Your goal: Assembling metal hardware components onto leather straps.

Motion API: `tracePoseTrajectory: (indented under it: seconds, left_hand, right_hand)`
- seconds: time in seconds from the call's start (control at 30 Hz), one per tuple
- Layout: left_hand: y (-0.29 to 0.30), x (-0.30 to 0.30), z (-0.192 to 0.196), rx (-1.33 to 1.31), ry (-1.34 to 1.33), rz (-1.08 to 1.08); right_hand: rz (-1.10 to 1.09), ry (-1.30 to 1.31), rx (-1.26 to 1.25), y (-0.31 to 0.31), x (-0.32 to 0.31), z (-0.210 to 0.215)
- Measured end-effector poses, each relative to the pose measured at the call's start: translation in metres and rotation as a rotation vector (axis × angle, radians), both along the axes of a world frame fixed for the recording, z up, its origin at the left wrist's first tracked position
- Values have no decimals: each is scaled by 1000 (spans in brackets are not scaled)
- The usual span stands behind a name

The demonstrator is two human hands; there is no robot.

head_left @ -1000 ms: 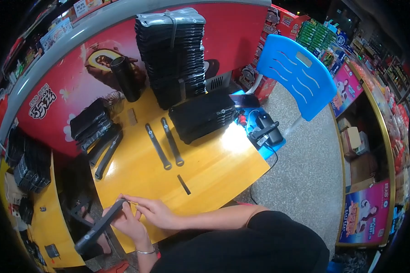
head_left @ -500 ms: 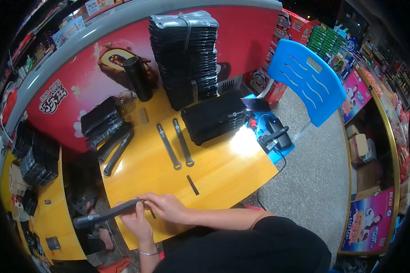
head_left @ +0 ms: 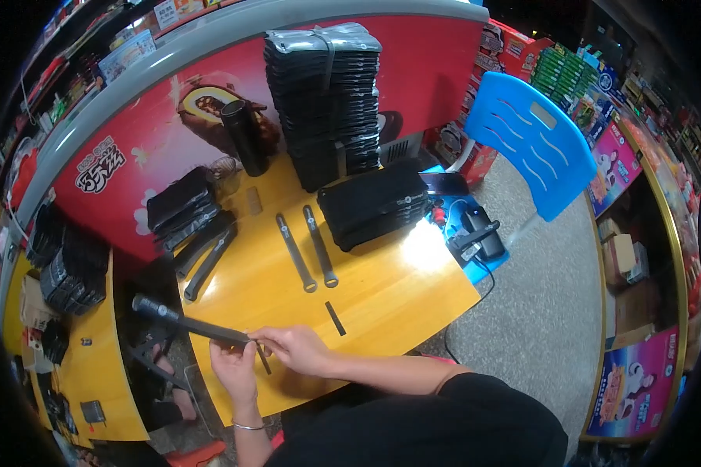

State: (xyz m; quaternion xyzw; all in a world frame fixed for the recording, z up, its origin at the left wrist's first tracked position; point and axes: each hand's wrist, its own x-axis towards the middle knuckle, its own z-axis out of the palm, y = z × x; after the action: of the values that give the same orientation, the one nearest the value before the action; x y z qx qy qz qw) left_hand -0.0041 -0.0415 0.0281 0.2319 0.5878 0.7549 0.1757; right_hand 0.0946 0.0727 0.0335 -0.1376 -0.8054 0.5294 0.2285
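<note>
My left hand [head_left: 236, 370] and my right hand [head_left: 294, 349] both grip a long black strap [head_left: 181, 319] near one end, low over the near edge of the yellow wooden table [head_left: 382, 296]. The strap sticks out to the left past the table's edge. A small black strip [head_left: 335, 318] lies on the table just right of my right hand. Two more long black straps [head_left: 307, 247] lie side by side in the table's middle.
A flat pile of black pieces [head_left: 374, 204] and a tall stack of black packs [head_left: 325, 101] stand at the back. More black bundles [head_left: 185, 208] lie at back left. A blue plastic chair [head_left: 531, 140] stands right; a blue tray with a black tool [head_left: 475, 237] sits at the table's right corner.
The black strap in my hands has swung from tilted down-left to nearly level, pointing left. Both hands have stayed at the table's near edge.
</note>
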Motion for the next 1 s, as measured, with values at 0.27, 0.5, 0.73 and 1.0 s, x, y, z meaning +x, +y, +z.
tracePoseTrajectory:
  seconds: [0.27,0.5,0.73,1.0]
  left_hand:
    - [-27,10,-6,-158,-30,-209]
    - [-34,15,-9,-67,-470,-460]
    - [-32,-8,0,243,-606,-141]
    - [-31,21,9,-36,-517,-96]
  right_hand:
    - [-267,238,417,56,-13,36]
    - [250,-31,870,23,16,57]
    - [230,-87,631,13,44,78]
    - [125,375,377,4,-6,26]
